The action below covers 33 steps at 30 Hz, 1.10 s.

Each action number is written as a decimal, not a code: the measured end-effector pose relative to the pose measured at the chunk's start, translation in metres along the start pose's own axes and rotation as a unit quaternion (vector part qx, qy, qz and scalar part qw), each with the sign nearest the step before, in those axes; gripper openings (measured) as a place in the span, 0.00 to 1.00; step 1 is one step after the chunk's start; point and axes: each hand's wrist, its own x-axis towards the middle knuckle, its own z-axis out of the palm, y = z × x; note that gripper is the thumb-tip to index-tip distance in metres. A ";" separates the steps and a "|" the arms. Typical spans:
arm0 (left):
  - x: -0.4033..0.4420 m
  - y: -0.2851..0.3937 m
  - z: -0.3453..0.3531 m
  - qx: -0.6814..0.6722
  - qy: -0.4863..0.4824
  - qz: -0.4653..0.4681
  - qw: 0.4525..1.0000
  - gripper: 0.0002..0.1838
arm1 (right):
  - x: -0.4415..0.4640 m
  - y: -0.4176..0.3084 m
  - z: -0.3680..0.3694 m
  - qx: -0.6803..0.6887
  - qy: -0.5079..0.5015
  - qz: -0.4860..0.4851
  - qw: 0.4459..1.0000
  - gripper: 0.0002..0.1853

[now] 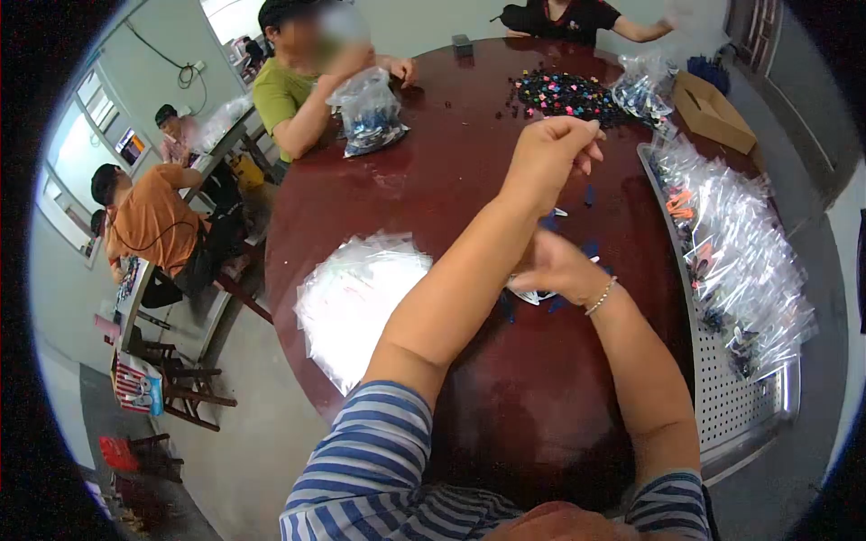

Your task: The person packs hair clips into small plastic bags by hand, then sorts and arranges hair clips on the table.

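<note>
My left hand [555, 158] is stretched forward over the dark red table, near the front of a pile of small black and coloured pieces [564, 93]. Its thumb and fingertips are pressed together; whatever they may hold is too small to make out. My right hand [561, 268], with a beaded bracelet at the wrist, is nearer to me and partly behind my left forearm. Its fingers are blurred and partly hidden, low over white hair clips [532, 296]. Small blue pieces [591, 248] lie beside it. A stack of clear bags [361, 298] lies left of my left forearm.
A perforated metal tray [731, 397] on the right holds many filled clear bags [735, 252]. Behind it are a cardboard box [713, 113] and a filled bag [645, 86]. Across the table, a person in green [280, 99] is beside a plastic bag [372, 122]; another person [573, 18] sits farther back.
</note>
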 end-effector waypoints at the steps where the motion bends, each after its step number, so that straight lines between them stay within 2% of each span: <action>1: 0.000 0.002 0.002 -0.003 -0.004 -0.001 1.000 0.10 | 0.001 0.003 0.006 -0.009 -0.031 0.016 0.999 0.33; 3: -0.002 0.007 0.005 -0.032 -0.016 0.013 0.999 0.10 | 0.002 0.007 0.008 -0.019 -0.059 0.032 0.998 0.33; 5: -0.006 0.012 0.009 -0.024 -0.019 0.009 0.999 0.10 | 0.003 0.011 0.003 -0.158 -0.092 0.073 0.980 0.33; 7: -0.006 0.010 0.011 -0.014 -0.021 0.006 1.000 0.09 | 0.002 0.011 0.002 -0.193 -0.096 0.088 0.973 0.31; 9: -0.005 0.003 0.010 0.035 -0.048 0.033 0.998 0.10 | 0.001 0.014 0.001 -0.197 -0.075 0.098 0.973 0.22; 10: -0.005 0.001 0.010 0.034 -0.049 0.034 0.998 0.10 | 0.002 0.015 -0.001 -0.199 -0.074 0.098 0.972 0.22; 12: -0.006 -0.002 0.012 0.132 -0.073 0.060 0.987 0.10 | 0.003 0.016 -0.005 -0.284 -0.062 0.079 0.954 0.14; 13: -0.007 -0.002 0.013 0.131 -0.073 0.060 0.987 0.10 | 0.003 0.016 -0.005 -0.284 -0.062 0.079 0.953 0.14; 15: -0.008 -0.003 0.016 0.208 -0.105 0.085 0.969 0.10 | 0.003 0.014 -0.002 -0.327 0.070 0.044 0.941 0.10; 16: -0.007 -0.005 0.017 0.210 -0.117 0.096 0.966 0.10 | 0.003 0.015 -0.003 -0.327 0.069 0.044 0.941 0.10; 18: -0.008 -0.008 0.019 0.213 -0.123 0.097 0.964 0.10 | 0.002 0.019 -0.006 -0.452 0.083 -0.044 0.887 0.16; 19: -0.009 -0.009 0.019 0.218 -0.129 0.098 0.962 0.10 | 0.006 0.022 -0.007 -0.451 0.081 -0.044 0.888 0.16; 21: -0.008 -0.011 0.020 0.222 -0.131 0.102 0.961 0.10 | 0.015 0.024 -0.007 -0.599 0.029 -0.202 0.774 0.22; 22: -0.008 -0.011 0.020 0.226 -0.134 0.107 0.959 0.10 | 0.012 0.023 -0.004 -0.599 0.028 -0.202 0.775 0.22; 24: -0.010 -0.011 0.021 0.236 -0.133 0.111 0.956 0.10 | 0.001 0.020 0.003 -0.669 0.023 -0.229 0.707 0.24; 28: -0.012 -0.013 0.024 0.242 -0.140 0.095 0.955 0.09 | 0.010 0.026 -0.011 -0.671 0.043 -0.187 0.716 0.19; 30: -0.013 -0.016 0.025 0.244 -0.145 0.085 0.955 0.09 | 0.011 0.021 -0.015 -0.604 0.105 -0.124 0.780 0.16; 31: -0.012 -0.018 0.026 0.246 -0.147 0.075 0.955 0.09 | 0.011 0.021 -0.019 -0.604 0.106 -0.125 0.780 0.16; 33: -0.011 -0.024 0.026 0.255 -0.151 0.072 0.952 0.09 | 0.009 0.026 -0.030 -0.646 0.172 -0.065 0.741 0.14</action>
